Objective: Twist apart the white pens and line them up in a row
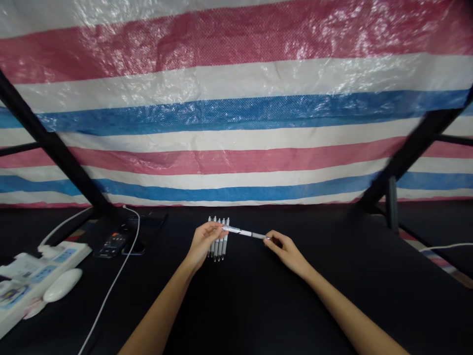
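A white pen [244, 232] with a grey grip is held nearly level above the black table. My left hand [204, 240] pinches its left end, and my right hand [285, 250] pinches the tip end at the right. Just behind and below my left hand, several similar white and grey pens [220, 249] lie side by side in a row, their dark tips toward me. My left fingers cover part of that row.
On the left lie a white power strip [44, 276] with plugs, a white computer mouse [62, 285], a dark phone [115, 242] and a white cable [118, 276]. Black frame legs [402, 153] slant down on both sides. A striped plastic sheet [236, 162] hangs behind the table [251, 305].
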A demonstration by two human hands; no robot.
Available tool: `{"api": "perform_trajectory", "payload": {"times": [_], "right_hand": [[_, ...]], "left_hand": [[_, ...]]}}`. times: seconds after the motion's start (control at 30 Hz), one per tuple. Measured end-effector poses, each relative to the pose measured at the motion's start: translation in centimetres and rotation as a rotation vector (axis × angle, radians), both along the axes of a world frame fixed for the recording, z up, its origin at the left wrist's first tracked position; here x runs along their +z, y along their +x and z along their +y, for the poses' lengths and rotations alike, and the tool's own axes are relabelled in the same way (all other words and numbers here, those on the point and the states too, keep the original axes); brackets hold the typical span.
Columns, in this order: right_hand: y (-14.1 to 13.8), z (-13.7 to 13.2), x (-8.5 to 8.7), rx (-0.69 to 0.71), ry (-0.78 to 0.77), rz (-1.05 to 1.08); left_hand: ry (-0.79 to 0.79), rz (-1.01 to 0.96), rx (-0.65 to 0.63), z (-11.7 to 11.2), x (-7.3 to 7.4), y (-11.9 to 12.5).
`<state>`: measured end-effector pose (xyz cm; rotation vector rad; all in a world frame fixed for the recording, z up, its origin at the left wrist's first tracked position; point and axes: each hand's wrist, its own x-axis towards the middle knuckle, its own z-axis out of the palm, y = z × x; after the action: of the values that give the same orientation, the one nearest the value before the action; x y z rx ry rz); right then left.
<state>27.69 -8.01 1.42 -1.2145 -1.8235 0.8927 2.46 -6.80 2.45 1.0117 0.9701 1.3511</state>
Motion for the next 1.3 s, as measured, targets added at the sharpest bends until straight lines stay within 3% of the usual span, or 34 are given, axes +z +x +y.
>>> {"api": "perform_trajectory", "payload": {"times": [0.5, 0.8, 1.03, 1.3], "right_hand": [[-0.2, -0.4, 0.7, -0.028, 0.030, -0.074], [-0.1, -0.6, 1.2, 0.060, -0.004, -0.091], [0.1, -0.3, 0.4, 0.110, -0.109, 0.047], [-0.3, -0.5, 1.3, 0.185, -0.236, 0.226]], "left_hand": [[-0.027, 0.021, 0.017, -0.2, 0.5, 0.1], [-0.030, 0.032, -0.005, -0.2, 0.4, 0.1], [0.002, 0.065, -0.036, -0.3, 0.4, 0.0], [0.043, 0.076, -0.077, -0.6, 0.5, 0.0]]}}
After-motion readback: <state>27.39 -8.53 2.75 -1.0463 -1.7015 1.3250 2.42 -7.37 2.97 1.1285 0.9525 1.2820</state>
